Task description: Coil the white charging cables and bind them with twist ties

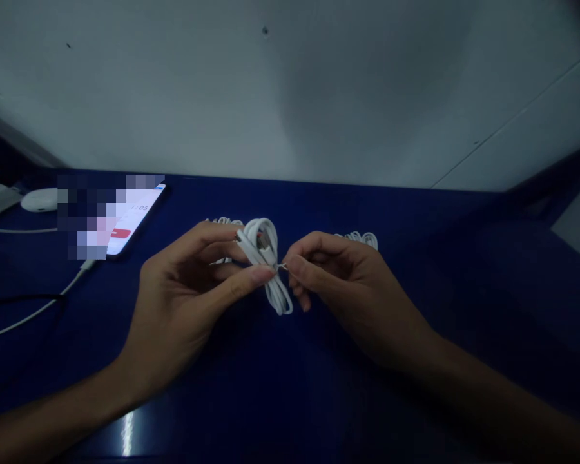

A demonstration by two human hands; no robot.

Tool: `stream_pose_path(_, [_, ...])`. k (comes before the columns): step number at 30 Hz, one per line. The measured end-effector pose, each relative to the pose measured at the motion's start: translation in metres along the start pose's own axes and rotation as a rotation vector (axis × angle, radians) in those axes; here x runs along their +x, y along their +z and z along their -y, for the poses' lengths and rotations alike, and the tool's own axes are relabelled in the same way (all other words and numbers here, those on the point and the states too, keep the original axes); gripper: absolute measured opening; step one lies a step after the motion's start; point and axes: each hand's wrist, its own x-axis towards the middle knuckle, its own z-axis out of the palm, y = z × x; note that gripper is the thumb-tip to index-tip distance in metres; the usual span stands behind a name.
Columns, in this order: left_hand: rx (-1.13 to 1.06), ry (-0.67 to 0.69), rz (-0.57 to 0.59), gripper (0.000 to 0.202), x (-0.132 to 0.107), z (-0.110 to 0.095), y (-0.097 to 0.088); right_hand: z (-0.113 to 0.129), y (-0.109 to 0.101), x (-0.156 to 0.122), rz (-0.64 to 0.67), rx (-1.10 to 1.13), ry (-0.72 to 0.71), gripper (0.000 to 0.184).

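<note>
A white charging cable [279,298], coiled into a narrow bundle, is held above the blue table. Its metal plug shows inside the upper loop. My left hand [188,283] grips the bundle at its middle between thumb and fingers. From the right, my right hand [338,274] pinches the thin white end of a tie [283,266] that comes out at the bundle's waist. Behind my left fingers lies another white coiled cable [227,222], mostly hidden. A further coiled cable [367,240] shows partly behind my right hand.
On the left, a lit phone [120,241], partly blurred out, has a white charging cord [72,283] plugged in. A white rounded case [38,200] sits near it. The blue table [290,386] ends at a pale wall [212,96].
</note>
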Motion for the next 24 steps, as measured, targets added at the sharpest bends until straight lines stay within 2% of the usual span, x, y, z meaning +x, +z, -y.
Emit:
stream_pose_path(6, [-0.059,-0.069,0.027,0.034,0.001,-0.003,-0.003,0.001,0.007,-0.004,-0.037,-0.035,-0.059,0.013])
stream_pose_path(13, [-0.158,-0.092,0.142,0.037,0.001,0.000,-0.008,0.003,0.006,-0.004,-0.038,-0.039,-0.073,0.019])
stream_pose_path(19, [-0.179,-0.065,0.147,0.037,0.003,-0.006,-0.005,-0.003,-0.001,0.000,0.062,0.051,-0.037,0.009])
stream_pose_path(24, [-0.189,-0.079,0.149,0.040,0.001,-0.012,-0.004,-0.008,-0.005,0.004,0.156,0.154,0.059,0.010])
